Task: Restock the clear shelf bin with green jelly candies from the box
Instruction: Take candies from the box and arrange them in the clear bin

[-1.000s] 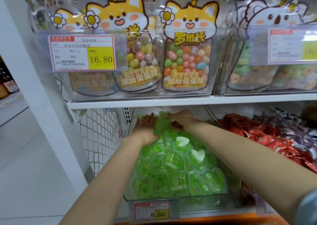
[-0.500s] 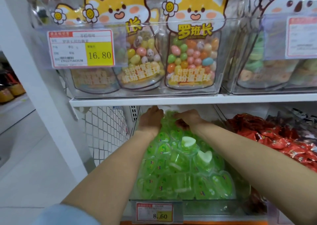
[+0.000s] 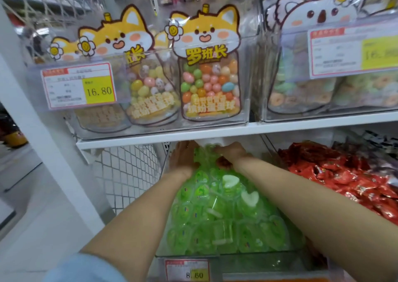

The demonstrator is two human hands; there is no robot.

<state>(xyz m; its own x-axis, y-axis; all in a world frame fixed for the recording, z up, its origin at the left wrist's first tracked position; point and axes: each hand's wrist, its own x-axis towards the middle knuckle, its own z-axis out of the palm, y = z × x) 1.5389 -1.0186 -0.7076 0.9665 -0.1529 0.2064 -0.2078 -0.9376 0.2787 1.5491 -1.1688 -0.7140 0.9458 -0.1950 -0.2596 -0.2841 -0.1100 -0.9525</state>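
Observation:
A heap of green jelly candies (image 3: pixel 217 212) in heart-shaped cups fills the clear shelf bin (image 3: pixel 265 262) on the lower shelf. Both my arms reach over the heap to its far end, just under the upper shelf board. My left hand (image 3: pixel 182 158) lies with straight fingers against the left side of the heap's back. My right hand (image 3: pixel 232 152) rests on top of the back of the heap; its fingertips are hidden under the shelf edge. The box is out of view.
The white shelf board (image 3: pixel 215 131) hangs close above my hands. Red-wrapped candies (image 3: pixel 336 174) fill the neighbouring bin on the right. A white wire mesh panel (image 3: pixel 127 169) stands to the left. Clear bins of bagged candy (image 3: pixel 211 83) sit above. A price tag (image 3: pixel 187 271) fronts the bin.
Both hands have slid a little further back along the heap, up under the shelf board. My head has moved closer and to the right.

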